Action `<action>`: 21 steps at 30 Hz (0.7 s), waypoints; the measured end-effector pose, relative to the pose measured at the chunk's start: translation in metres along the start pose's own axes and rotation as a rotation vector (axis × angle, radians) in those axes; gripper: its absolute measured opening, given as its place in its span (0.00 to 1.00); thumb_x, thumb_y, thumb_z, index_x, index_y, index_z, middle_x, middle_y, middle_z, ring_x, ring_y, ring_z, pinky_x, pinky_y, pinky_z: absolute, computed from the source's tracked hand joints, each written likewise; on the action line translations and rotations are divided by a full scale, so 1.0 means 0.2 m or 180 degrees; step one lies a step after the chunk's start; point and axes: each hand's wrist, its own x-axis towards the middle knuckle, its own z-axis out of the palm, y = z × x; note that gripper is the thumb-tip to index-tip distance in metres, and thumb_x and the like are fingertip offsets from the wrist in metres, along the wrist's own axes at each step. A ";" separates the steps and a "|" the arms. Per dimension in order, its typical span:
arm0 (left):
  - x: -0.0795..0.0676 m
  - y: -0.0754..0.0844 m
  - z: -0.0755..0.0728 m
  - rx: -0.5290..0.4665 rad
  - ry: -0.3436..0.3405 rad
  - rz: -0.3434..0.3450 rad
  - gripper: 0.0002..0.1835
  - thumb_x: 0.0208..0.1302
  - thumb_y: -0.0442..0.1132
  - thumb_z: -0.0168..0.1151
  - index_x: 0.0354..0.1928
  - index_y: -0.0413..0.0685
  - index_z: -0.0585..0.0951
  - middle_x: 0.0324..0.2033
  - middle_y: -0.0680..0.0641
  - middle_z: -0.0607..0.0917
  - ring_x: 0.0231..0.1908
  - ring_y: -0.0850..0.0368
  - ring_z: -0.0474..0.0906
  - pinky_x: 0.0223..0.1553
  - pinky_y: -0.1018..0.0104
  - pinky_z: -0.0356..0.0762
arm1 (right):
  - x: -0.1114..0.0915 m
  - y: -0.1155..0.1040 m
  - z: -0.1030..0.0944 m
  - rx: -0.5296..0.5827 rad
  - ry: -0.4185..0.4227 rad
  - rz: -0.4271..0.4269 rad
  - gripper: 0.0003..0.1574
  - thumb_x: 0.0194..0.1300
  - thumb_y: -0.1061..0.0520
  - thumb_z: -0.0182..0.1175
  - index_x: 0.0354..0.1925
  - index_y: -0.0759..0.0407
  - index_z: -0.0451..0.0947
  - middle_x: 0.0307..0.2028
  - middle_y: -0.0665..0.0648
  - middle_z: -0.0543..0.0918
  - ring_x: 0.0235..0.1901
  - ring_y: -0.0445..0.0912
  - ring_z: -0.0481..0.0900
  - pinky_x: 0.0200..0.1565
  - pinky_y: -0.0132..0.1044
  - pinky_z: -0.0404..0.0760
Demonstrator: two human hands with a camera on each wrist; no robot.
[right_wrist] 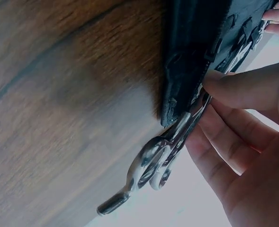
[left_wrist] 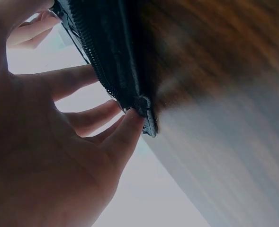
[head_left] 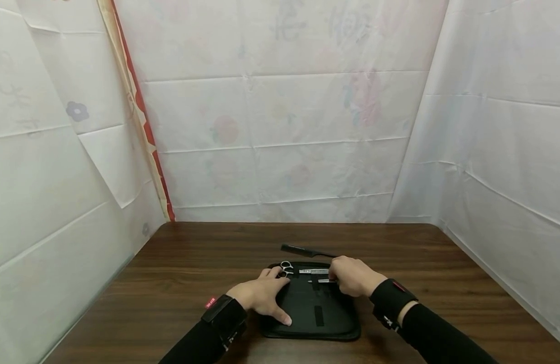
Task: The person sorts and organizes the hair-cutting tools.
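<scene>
A black zip case [head_left: 302,313] lies unfolded on the table, and my left hand [head_left: 261,294] rests spread on its left side, the thumb on the inner face. In the left wrist view, fingers of that hand touch the case's zippered edge [left_wrist: 106,52]. Thinning scissors [head_left: 313,271] lie along the far part of the case, finger rings at the left. My right hand [head_left: 352,276] pinches a second pair of scissors [right_wrist: 151,161] between thumb and fingers, its metal handles sticking out past the case's edge. In the head view this hand hides those handles; a short blade [head_left: 325,281] shows.
A black tail comb [head_left: 302,250] lies just behind the case, its thin tail pointing at my right hand. Brown wood-grain table [head_left: 207,253] surrounds the case. White sheets [head_left: 284,126] hang at the back and both sides. An elastic loop [head_left: 318,316] crosses the case's near part.
</scene>
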 end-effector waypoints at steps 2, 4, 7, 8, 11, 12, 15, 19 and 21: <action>0.00 0.00 0.00 -0.0005 -0.0002 -0.0003 0.52 0.48 0.61 0.80 0.73 0.49 0.71 0.75 0.43 0.58 0.74 0.44 0.53 0.62 0.42 0.70 | 0.01 0.00 0.01 0.0036 -0.0008 -0.0031 0.19 0.62 0.76 0.60 0.36 0.56 0.89 0.36 0.55 0.87 0.37 0.49 0.85 0.37 0.42 0.82; 0.00 0.00 0.00 -0.0003 -0.0005 -0.0006 0.52 0.48 0.62 0.80 0.73 0.49 0.70 0.75 0.43 0.58 0.74 0.44 0.53 0.62 0.42 0.70 | 0.01 0.00 0.01 0.0053 -0.0011 -0.0064 0.19 0.61 0.76 0.60 0.35 0.55 0.89 0.35 0.54 0.86 0.34 0.45 0.83 0.34 0.39 0.79; 0.00 0.00 0.00 0.0008 -0.0003 -0.0004 0.52 0.48 0.62 0.80 0.73 0.49 0.70 0.76 0.43 0.58 0.74 0.44 0.53 0.62 0.42 0.70 | 0.02 -0.02 0.02 0.0080 -0.0003 -0.0072 0.19 0.62 0.76 0.60 0.33 0.55 0.88 0.33 0.53 0.85 0.30 0.42 0.79 0.31 0.38 0.75; 0.00 0.00 0.00 0.0013 0.0000 -0.0004 0.52 0.48 0.62 0.80 0.73 0.49 0.70 0.76 0.43 0.58 0.74 0.44 0.53 0.62 0.42 0.70 | 0.02 -0.02 0.02 0.0077 0.0002 -0.0068 0.19 0.61 0.76 0.60 0.33 0.55 0.88 0.33 0.53 0.85 0.29 0.41 0.77 0.31 0.38 0.75; 0.01 0.00 0.00 0.0031 0.0004 -0.0002 0.52 0.48 0.62 0.80 0.73 0.49 0.70 0.75 0.43 0.58 0.74 0.44 0.53 0.62 0.41 0.70 | 0.03 -0.03 0.02 0.0054 0.0022 -0.0048 0.18 0.62 0.75 0.61 0.32 0.54 0.88 0.33 0.52 0.85 0.28 0.40 0.76 0.31 0.38 0.76; 0.01 0.00 0.00 0.0033 0.0004 -0.0006 0.52 0.48 0.62 0.80 0.73 0.49 0.70 0.75 0.43 0.58 0.74 0.44 0.53 0.62 0.41 0.70 | 0.03 -0.04 0.02 0.0051 0.0027 -0.0050 0.18 0.62 0.74 0.61 0.32 0.54 0.88 0.32 0.52 0.85 0.28 0.40 0.76 0.31 0.37 0.76; 0.01 0.00 0.00 0.0037 -0.0012 -0.0022 0.52 0.48 0.62 0.80 0.73 0.49 0.71 0.75 0.43 0.58 0.74 0.43 0.53 0.62 0.41 0.70 | 0.04 -0.04 0.03 0.0072 0.0027 -0.0069 0.17 0.62 0.74 0.62 0.32 0.54 0.88 0.31 0.52 0.85 0.27 0.39 0.75 0.30 0.37 0.75; 0.01 0.00 0.01 0.0037 -0.0050 -0.0055 0.51 0.49 0.61 0.80 0.73 0.50 0.70 0.76 0.44 0.58 0.74 0.43 0.52 0.63 0.42 0.69 | 0.04 -0.05 0.03 0.0108 0.0045 -0.0117 0.16 0.62 0.74 0.63 0.31 0.55 0.87 0.30 0.52 0.84 0.26 0.39 0.74 0.28 0.36 0.73; 0.02 0.00 0.01 0.0035 -0.0067 -0.0070 0.51 0.49 0.62 0.79 0.73 0.50 0.70 0.76 0.44 0.57 0.75 0.43 0.52 0.63 0.42 0.69 | 0.05 -0.05 0.04 0.0112 0.0059 -0.0136 0.16 0.62 0.74 0.63 0.32 0.55 0.88 0.31 0.53 0.84 0.28 0.41 0.76 0.29 0.37 0.74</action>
